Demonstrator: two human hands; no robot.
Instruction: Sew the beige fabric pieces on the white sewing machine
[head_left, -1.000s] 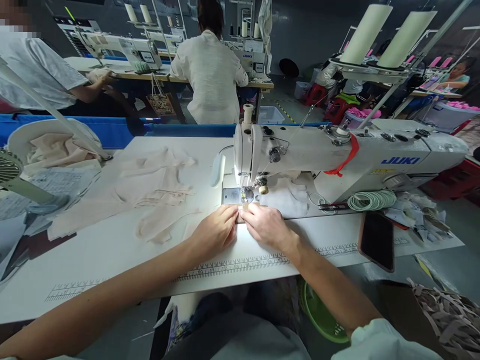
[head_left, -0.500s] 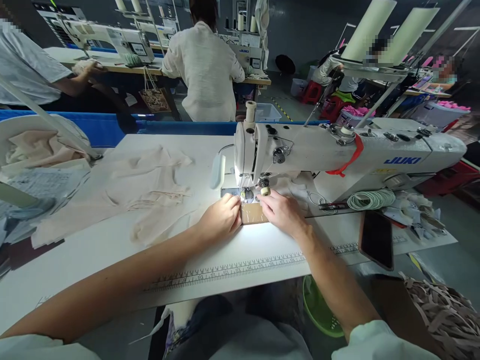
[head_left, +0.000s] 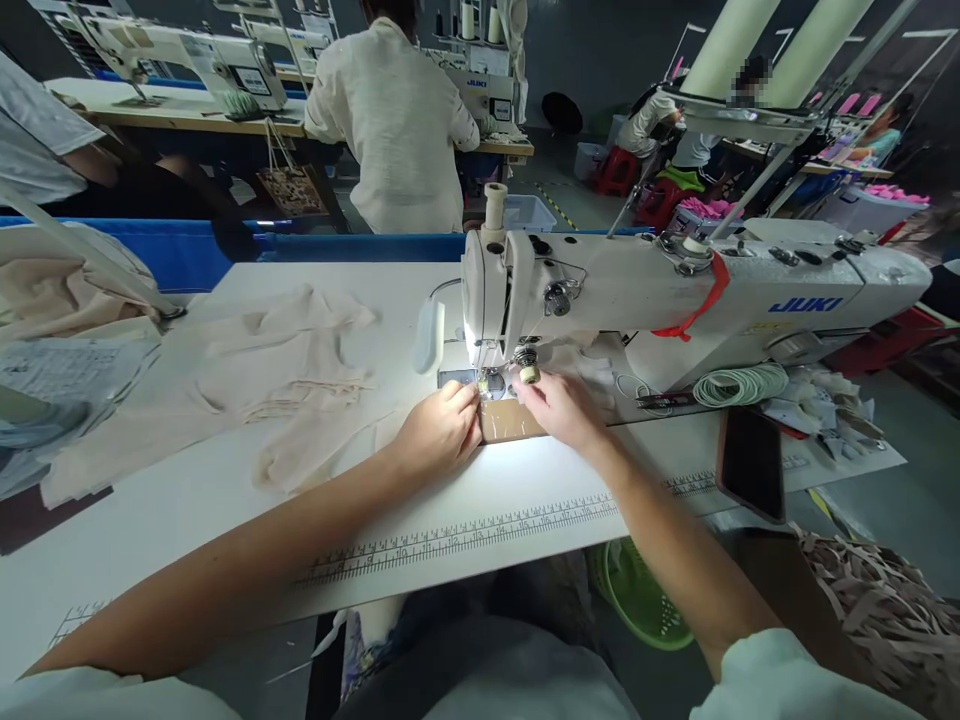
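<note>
A white JUKI sewing machine (head_left: 585, 285) stands over the table, its lamp lighting the needle area. My left hand (head_left: 441, 425) is closed just left of the presser foot (head_left: 491, 384), fingertips pressed together. Whatever those fingertips hold is too small to make out. On the other side, my right hand (head_left: 559, 408) has its fingers drawn together beside the foot, below a round knob (head_left: 529, 374); its grip is also unclear. Between the hands lies a brown plate (head_left: 510, 424) with pale thread bits. Behind my right hand, light fabric (head_left: 581, 358) is bunched under the machine arm.
Pale beige fabric pieces (head_left: 300, 370) spread over the table's left side. At the right lie a phone (head_left: 751, 462), a coil of green cord (head_left: 741, 386) and scraps (head_left: 829, 410). A green basket (head_left: 645, 595) stands below the table edge. Other people sit at machines beyond.
The view has shifted slightly, so the scene sits a little higher and further left. Both hands stay at the needle area with nearly the same pose. The person at far left has moved an arm.
</note>
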